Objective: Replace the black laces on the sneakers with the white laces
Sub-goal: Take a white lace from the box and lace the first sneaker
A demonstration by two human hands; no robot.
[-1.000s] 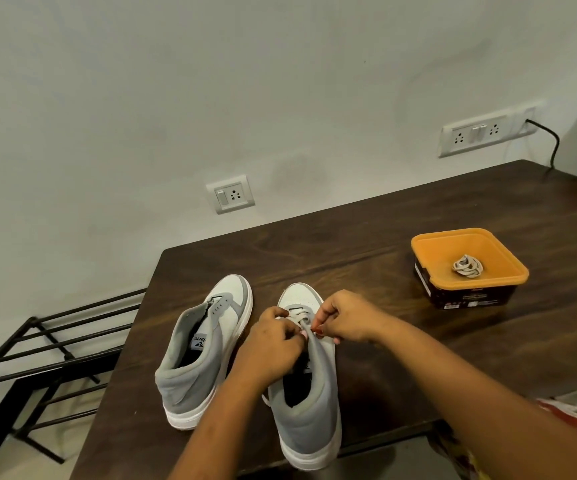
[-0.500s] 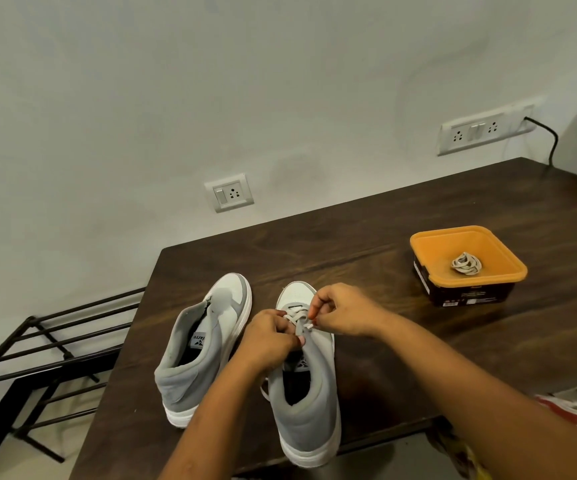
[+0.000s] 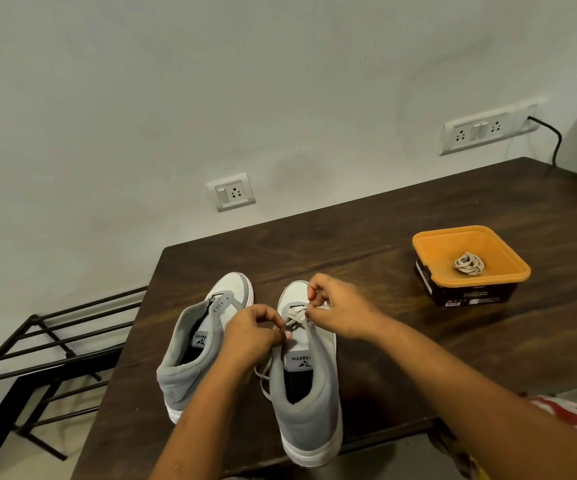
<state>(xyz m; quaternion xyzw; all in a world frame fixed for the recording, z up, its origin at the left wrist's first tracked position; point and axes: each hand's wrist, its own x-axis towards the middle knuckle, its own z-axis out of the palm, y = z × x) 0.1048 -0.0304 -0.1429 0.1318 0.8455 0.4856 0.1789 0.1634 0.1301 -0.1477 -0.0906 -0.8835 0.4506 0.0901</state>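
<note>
Left hand (image 3: pixel 252 332) and right hand (image 3: pixel 335 306) each pinch the white lace (image 3: pixel 294 318) above the sneaker (image 3: pixel 309 410) — likely to pull the lower crossings snug before threading higher

Left hand (image 3: pixel 250 332) and right hand (image 3: pixel 340 310) pinch white lace (image 3: pixel 295 317) on sneaker (image 3: pixel 309 410).

1. The left hand (image 3: pixel 250 332) hides the left eyelets of the right sneaker (image 3: pixel 306 410).
2. The right hand (image 3: pixel 335 306) covers the white lace (image 3: pixel 295 315) where its fingertips pinch it.
3. The label on the box (image 3: pixel 470 296) is too small to read.
</note>
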